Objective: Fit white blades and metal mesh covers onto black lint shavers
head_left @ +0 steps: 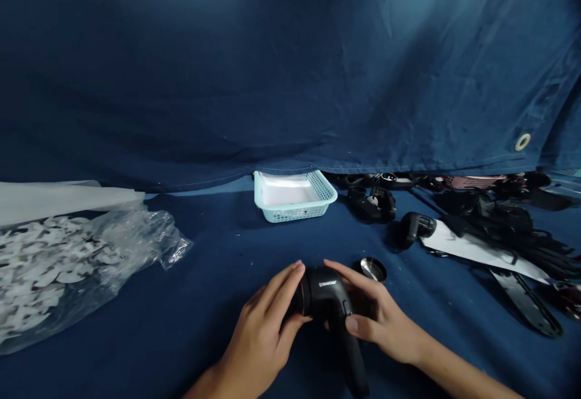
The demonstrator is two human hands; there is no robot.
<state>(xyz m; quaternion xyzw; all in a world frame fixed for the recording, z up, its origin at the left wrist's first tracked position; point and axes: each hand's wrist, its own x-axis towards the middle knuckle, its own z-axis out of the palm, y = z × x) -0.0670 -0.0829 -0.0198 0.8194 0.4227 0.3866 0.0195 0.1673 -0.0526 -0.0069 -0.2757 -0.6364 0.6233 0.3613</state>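
A black hair dryer (pixel 327 293) with white lettering on its body lies between my two hands, its handle pointing down toward me. My left hand (pixel 267 320) is wrapped around the round end at the left, partly covering it. On the right, my right hand (pixel 374 311) grips the body where it meets the handle, its thumb beside the switch and some fingers hidden behind. Just beyond that hand, a small round perforated metal cap (pixel 373 269) with a dark rim rests on the blue cloth (pixel 204 302).
A light-blue plastic basket (pixel 295 212) holding white sheets stands ahead. To the left lies a clear bag of white plastic pieces (pixel 54 266). Black housing parts (pixel 411 229) and dark cables (pixel 521 235) crowd the right side. A blue curtain (pixel 290 72) hangs across the back.
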